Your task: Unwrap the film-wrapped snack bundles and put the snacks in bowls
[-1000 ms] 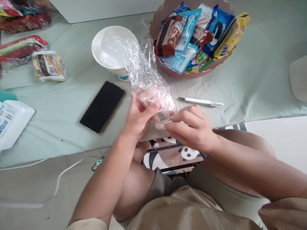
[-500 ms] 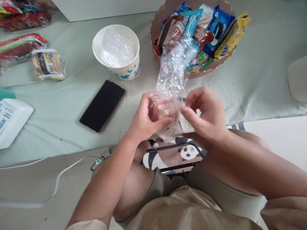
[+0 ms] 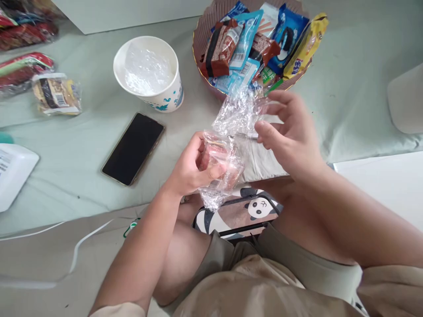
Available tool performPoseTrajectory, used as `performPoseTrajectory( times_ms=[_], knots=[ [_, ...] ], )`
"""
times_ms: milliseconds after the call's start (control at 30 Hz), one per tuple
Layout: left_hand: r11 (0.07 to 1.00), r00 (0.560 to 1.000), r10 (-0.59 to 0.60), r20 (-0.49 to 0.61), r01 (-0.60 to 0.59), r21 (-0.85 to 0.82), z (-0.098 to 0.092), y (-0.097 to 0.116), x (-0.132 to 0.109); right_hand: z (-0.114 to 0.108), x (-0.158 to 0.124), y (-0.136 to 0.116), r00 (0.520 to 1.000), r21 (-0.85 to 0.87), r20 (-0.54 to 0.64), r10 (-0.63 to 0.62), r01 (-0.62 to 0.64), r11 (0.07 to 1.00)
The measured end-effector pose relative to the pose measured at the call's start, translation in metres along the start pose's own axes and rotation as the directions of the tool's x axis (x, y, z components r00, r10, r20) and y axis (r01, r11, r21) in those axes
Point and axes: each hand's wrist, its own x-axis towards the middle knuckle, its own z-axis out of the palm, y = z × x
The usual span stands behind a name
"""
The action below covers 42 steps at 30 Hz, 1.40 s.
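My left hand [image 3: 191, 169] is closed round a small snack in crinkled clear plastic wrap [image 3: 220, 160], thumb across its front. The loose upper part of the wrap [image 3: 236, 114] rises toward my right hand [image 3: 291, 136], whose fingers are curled and pinch the wrap's upper edge. Both hands are above the front edge of the pale green cloth [image 3: 82, 145], over my lap.
A basket [image 3: 201, 37] heaped with wrapped snacks sits at the back. A white paper cup [image 3: 148, 72] holding clear plastic stands left of it, and a black phone [image 3: 133, 148] lies in front. Packaged snacks [image 3: 56, 93] lie far left. A panda-print case [image 3: 241, 211] rests below my hands.
The wrap's loose end has swung from over the cup to the right. My right hand has risen from the snack's base to the wrap's upper edge, pulling it up and away.
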Motion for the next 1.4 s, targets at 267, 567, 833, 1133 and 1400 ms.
performPoseTrajectory(
  times_ms=[267,567,833,1133,1400],
  knots=[
    [0.983,0.992,-0.052,-0.116,0.071,0.169,0.002,-0.005,0.0,0.005,0.003,-0.015,0.994,0.092,-0.11,0.026,-0.016,0.996],
    [0.985,0.962,0.08,-0.26,-0.037,0.168,0.018,-0.006,0.005,0.022,0.008,-0.044,0.995,0.312,-0.025,0.098,-0.086,0.946],
    [0.92,0.975,0.151,-0.162,-0.078,0.385,0.019,0.001,0.002,0.054,0.027,-0.048,0.975,0.419,0.105,0.195,-0.221,0.881],
    [0.988,0.894,-0.125,-0.429,0.153,0.031,0.007,0.004,0.001,0.028,-0.009,-0.034,0.927,-0.276,0.293,-0.234,0.316,0.908],
    [0.877,0.855,-0.436,-0.281,0.334,-0.345,-0.009,0.013,0.002,0.03,-0.037,-0.023,0.79,-0.522,0.543,-0.284,0.582,0.623]
  ],
)
